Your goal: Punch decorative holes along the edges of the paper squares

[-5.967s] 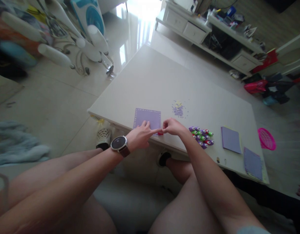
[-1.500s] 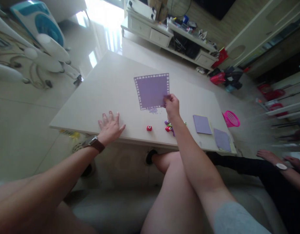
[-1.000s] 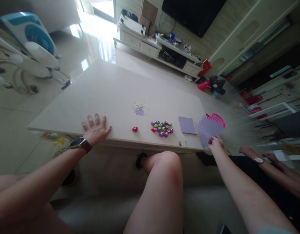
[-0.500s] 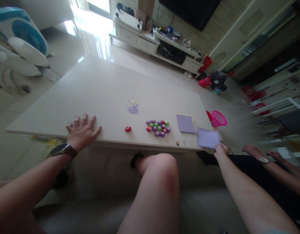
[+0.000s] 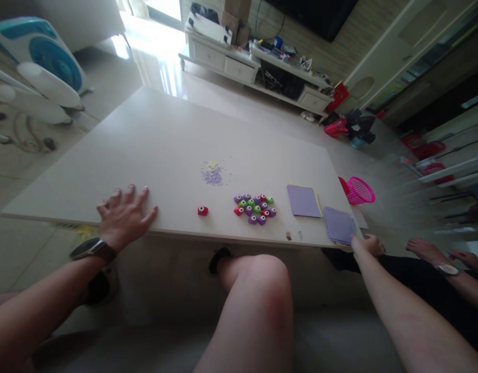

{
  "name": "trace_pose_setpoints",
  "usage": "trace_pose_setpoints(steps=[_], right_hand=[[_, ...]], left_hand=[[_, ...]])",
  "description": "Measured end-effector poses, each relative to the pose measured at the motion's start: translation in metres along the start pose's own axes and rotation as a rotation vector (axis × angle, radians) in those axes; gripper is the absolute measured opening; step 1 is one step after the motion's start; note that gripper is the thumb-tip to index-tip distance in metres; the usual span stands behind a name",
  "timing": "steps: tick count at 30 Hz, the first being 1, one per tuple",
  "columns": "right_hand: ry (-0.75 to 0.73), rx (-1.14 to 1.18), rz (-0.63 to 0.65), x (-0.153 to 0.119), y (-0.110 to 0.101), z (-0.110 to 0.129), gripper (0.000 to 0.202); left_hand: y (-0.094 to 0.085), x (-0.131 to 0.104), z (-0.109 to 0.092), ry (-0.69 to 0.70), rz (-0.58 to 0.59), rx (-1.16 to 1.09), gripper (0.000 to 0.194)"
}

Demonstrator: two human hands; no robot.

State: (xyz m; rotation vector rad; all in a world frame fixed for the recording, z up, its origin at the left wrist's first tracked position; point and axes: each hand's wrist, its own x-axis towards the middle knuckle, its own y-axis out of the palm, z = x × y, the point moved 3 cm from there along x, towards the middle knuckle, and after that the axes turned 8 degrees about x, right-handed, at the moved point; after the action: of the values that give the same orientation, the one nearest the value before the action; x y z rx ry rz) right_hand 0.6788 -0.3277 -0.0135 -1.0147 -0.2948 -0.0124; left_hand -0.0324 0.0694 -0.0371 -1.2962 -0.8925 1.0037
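My left hand (image 5: pixel 125 220) lies flat on the near left edge of the white table (image 5: pixel 165 140), its fingers spread and nothing in it. At the right end, my right hand (image 5: pixel 368 244) is closed on the near corner of a purple sheet of paper (image 5: pixel 339 224) with small notches along its edges. Beside that sheet is a stack of purple and yellow paper (image 5: pixel 304 201). A single red eye-shaped block (image 5: pixel 202 211) sits apart from a cluster of red, green and purple ones (image 5: pixel 255 207). Tiny purple and yellow paper bits (image 5: pixel 213 174) are heaped farther back.
Two small items lie near the front edge, one a yellowish figure (image 5: pixel 288 235). Past the table's right end stands a pink basket (image 5: pixel 359 190). Another person's hand (image 5: pixel 427 251), with a watch at the wrist, is at far right. My bare knee (image 5: pixel 268 280) is below the table.
The purple sheet has come down flatter at the table's right end, with my right hand still at its corner. My left hand stays flat; the view has shifted slightly.
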Motion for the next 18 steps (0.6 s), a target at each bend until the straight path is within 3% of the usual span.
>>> trace_pose_setpoints(steps=[1, 5, 7, 9, 14, 18], right_hand=[[-0.013, -0.064, 0.008, -0.005, 0.005, 0.002, 0.034], [-0.124, -0.318, 0.244, -0.025, 0.029, 0.023, 0.028], [-0.122, -0.375, 0.202, -0.032, 0.034, 0.04, 0.033], [-0.227, -0.362, 0.174, -0.041, 0.039, 0.067, 0.038], [-0.614, -0.236, 0.346, -0.078, 0.063, 0.154, 0.042], [-0.57, -0.332, 0.486, -0.101, 0.083, 0.199, 0.053]], left_hand=[[0.0, 0.0, 0.0, -0.002, -0.001, 0.004, 0.075], [-0.001, -0.001, 0.0, 0.008, -0.014, 0.017, 0.075], [-0.001, -0.001, -0.001, 0.009, -0.012, 0.026, 0.075], [0.0, -0.001, -0.001, 0.006, -0.001, 0.036, 0.075], [0.002, 0.0, -0.001, 0.007, 0.01, 0.045, 0.075], [0.002, 0.0, -0.002, 0.013, 0.007, 0.031, 0.075]])
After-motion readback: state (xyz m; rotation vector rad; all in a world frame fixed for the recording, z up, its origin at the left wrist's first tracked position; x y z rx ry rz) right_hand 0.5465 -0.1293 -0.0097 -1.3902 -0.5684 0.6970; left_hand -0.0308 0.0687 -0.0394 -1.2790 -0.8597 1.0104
